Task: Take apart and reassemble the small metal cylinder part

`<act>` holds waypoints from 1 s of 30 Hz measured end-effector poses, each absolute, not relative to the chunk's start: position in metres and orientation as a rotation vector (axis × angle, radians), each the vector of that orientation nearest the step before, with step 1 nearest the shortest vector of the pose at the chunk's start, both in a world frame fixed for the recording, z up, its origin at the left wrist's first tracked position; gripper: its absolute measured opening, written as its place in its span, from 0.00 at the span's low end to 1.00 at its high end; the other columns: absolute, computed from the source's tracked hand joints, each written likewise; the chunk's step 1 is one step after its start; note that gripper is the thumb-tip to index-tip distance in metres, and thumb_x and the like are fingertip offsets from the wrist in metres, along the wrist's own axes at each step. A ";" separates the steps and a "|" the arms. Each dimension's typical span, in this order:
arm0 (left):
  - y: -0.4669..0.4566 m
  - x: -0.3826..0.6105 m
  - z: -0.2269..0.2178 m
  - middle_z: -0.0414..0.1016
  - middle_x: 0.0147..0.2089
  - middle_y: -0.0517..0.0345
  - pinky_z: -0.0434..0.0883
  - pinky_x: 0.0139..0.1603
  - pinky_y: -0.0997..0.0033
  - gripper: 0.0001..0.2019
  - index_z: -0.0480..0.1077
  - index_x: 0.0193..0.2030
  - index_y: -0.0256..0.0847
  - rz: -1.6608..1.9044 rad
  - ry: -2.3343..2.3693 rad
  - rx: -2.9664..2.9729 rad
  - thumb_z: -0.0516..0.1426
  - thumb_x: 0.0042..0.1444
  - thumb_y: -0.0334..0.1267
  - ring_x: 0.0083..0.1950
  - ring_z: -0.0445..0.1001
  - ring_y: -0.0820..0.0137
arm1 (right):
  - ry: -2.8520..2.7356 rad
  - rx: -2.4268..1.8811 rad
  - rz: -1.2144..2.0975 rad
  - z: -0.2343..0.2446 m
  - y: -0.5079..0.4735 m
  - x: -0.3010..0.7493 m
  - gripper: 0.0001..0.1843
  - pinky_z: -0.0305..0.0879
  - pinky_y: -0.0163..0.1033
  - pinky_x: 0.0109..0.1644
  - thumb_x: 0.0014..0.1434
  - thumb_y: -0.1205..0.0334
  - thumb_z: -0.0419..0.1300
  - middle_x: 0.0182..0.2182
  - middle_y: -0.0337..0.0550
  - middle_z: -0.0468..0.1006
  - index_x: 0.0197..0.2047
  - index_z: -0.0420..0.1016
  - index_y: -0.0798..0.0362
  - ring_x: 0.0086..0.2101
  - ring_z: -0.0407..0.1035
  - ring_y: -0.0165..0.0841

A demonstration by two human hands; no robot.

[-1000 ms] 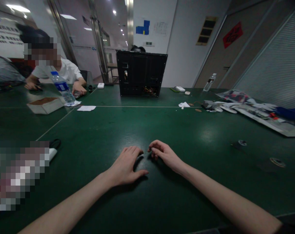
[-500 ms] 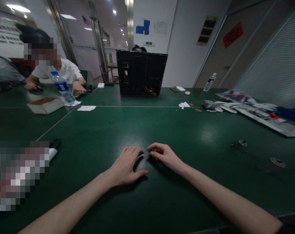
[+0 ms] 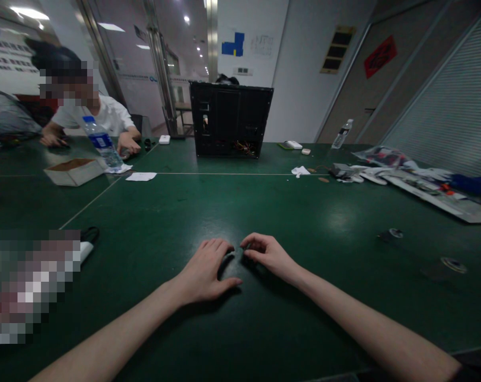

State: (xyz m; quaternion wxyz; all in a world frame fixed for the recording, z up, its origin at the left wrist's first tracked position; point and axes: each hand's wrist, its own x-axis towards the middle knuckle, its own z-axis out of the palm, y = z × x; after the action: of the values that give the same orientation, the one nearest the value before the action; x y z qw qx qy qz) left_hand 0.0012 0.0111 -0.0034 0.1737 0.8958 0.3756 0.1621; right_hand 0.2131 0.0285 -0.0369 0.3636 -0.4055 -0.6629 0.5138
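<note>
On the green tabletop (image 3: 240, 329), my left hand (image 3: 208, 270) rests palm down. Its fingers lie forward and its thumb stretches out to the right, with nothing held. Just to its right, my right hand (image 3: 270, 255) stands on its side with loosely curved fingers. A gap shows between the right thumb and index finger, and I see nothing in it. The fingertips of both hands are close together but apart. Two small round objects (image 3: 453, 265), too blurred to name, lie to the right of my right forearm.
A black case (image 3: 229, 119) stands upright at the back, with wires low on its right. Leftward are an open box (image 3: 77, 175), a water bottle (image 3: 103, 146) and a seated person (image 3: 115, 116). Another bottle (image 3: 342, 133) and a cluttered board (image 3: 427, 193) lie right. A blurred-out package (image 3: 37, 286) sits near left.
The dark shape behind the black case has shifted slightly lower. My hands show no clear movement.
</note>
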 end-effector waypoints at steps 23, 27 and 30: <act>0.011 0.003 -0.003 0.68 0.49 0.49 0.62 0.53 0.53 0.24 0.62 0.50 0.40 0.436 1.063 2.559 0.59 0.51 0.52 0.51 0.65 0.56 | -1.635 -1.029 1.405 -0.036 0.027 0.211 0.14 0.62 0.33 0.29 0.59 0.53 0.57 0.33 0.44 0.77 0.41 0.67 0.55 0.28 0.68 0.28; 0.011 0.001 -0.003 0.67 0.49 0.49 0.61 0.54 0.53 0.25 0.62 0.50 0.40 0.439 1.066 2.559 0.59 0.51 0.53 0.51 0.65 0.57 | -1.636 -1.033 1.397 -0.034 0.027 0.209 0.17 0.62 0.32 0.28 0.58 0.49 0.57 0.32 0.43 0.76 0.39 0.68 0.55 0.28 0.68 0.28; 0.011 0.001 -0.003 0.67 0.49 0.49 0.61 0.54 0.53 0.25 0.63 0.50 0.40 0.439 1.069 2.559 0.58 0.51 0.53 0.50 0.65 0.57 | -1.641 -1.041 1.385 -0.034 0.028 0.209 0.19 0.61 0.32 0.28 0.59 0.46 0.55 0.30 0.42 0.75 0.37 0.69 0.55 0.26 0.67 0.27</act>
State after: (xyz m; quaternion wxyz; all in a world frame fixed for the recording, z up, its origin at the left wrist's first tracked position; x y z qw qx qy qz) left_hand 0.0013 0.0107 -0.0028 0.1660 0.8988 0.3753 0.1543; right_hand 0.2085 0.0276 -0.0340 0.3686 -0.4054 -0.6393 0.5395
